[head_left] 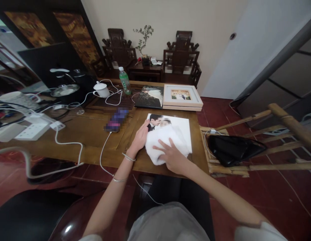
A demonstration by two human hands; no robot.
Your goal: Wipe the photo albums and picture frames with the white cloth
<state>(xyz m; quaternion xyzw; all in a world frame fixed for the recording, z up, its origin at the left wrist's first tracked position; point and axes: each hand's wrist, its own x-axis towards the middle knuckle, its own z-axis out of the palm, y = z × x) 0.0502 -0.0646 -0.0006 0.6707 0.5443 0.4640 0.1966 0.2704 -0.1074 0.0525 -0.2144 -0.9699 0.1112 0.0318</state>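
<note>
A white-bordered photo panel lies flat on the wooden table in front of me. A white cloth is bunched on its near half. My right hand rests on the cloth with fingers spread, pressing it against the picture. My left hand lies flat at the panel's left edge, fingers stretched along it, touching both the panel and the cloth's side.
Behind the panel lie a dark photo print and a framed picture. A phone on a white cable, a green bottle, a white cup and power strips sit left. A bamboo chair with a black bag stands right.
</note>
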